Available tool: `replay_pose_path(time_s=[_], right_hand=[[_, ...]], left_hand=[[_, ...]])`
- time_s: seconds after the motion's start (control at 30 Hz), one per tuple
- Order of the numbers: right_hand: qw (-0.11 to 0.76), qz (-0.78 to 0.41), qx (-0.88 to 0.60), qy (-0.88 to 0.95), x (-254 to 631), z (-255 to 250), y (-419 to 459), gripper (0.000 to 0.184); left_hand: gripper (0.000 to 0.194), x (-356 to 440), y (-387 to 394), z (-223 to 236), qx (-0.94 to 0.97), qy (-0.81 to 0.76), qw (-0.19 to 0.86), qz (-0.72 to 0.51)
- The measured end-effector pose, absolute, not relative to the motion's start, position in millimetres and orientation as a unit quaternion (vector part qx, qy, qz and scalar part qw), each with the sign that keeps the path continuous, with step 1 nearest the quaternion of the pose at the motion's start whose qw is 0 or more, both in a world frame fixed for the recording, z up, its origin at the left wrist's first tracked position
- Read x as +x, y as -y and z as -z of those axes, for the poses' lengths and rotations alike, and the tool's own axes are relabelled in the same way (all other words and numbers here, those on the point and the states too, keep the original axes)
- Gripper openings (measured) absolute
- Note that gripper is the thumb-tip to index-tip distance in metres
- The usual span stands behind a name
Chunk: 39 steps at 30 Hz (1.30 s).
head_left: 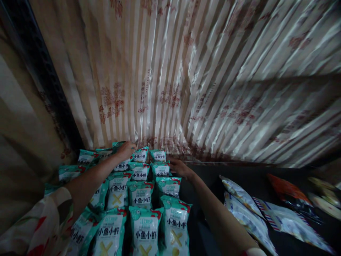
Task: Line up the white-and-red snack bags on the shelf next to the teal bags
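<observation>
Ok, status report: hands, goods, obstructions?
Left hand at back row of teal-and-white plastic snack packets; right hand beside rightmost column. Beige striped sheet hangs close behind.

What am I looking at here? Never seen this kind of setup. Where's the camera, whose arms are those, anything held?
There is no robot: the arms are a person's own, bare-handed. The single picture comes from a camera on that person's head, looking forward and down. On the dark surface stand rows of green-and-white packets. To the right lie blue-and-white bags and an orange-red bag. Striped sheeting hangs behind. The left hand is at the back of the rows; the right hand is beside the rightmost packets, towards the back. The dim, blurry view doesn't show whether the fingers of either hand grip anything.
</observation>
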State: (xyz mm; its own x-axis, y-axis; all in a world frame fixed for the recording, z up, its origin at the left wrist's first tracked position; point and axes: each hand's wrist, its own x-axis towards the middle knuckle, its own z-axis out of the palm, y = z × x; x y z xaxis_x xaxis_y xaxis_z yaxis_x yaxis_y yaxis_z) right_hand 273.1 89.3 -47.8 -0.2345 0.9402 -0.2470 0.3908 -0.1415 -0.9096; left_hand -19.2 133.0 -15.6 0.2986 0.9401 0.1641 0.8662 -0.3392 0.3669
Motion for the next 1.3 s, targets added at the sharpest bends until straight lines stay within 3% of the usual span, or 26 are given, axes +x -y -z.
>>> replay_pose_path(time_s=[0.4, 0.73, 1.3], right_hand=[[0.288, -0.538, -0.511, 0.606, 272, 58, -92, 0.038], [0.383, -0.557, -0.516, 0.526, 260, 69, -103, 0.048], [0.349, -0.564, -0.501, 0.556, 250, 77, -106, 0.051]], left_hand=[[0.018, -22, -132, 17, 0.801, -0.563, 0.098, -0.177], [0.018, -21, -133, 15, 0.804, -0.561, 0.098, -0.169], [0.020, -20, -134, 21, 0.800, -0.564, 0.099, -0.181]])
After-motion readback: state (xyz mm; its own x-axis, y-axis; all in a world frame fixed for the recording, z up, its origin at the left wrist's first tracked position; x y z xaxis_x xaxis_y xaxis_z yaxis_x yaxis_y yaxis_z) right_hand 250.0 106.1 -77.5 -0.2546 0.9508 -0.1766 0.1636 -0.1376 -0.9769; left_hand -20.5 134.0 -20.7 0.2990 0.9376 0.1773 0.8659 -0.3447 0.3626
